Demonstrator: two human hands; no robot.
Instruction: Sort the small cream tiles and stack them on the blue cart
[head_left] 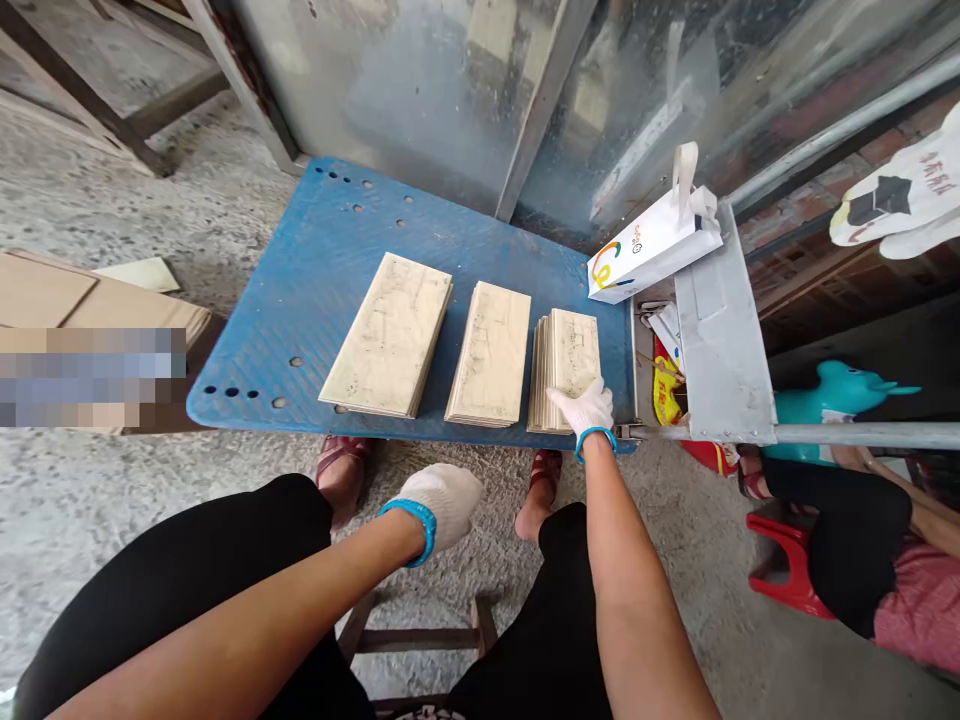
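Three stacks of thin pale wooden sheets lie side by side on a blue board [315,270]. My right hand [587,410], in a white glove, rests on the near end of the right stack [566,360], fingers laid over its top and edge. My left hand [442,505], also gloved, hangs in the air below the board's front edge, fingers curled into a loose fist with nothing seen in it. The middle stack [491,352] and the left stack [391,335] lie untouched.
A white paper bag [649,245] lies at the board's far right corner beside a grey metal tray [720,330]. Another person sits at the right on a red stool [787,570]. Cardboard sheets [82,300] lie at the left. A metal panel stands behind.
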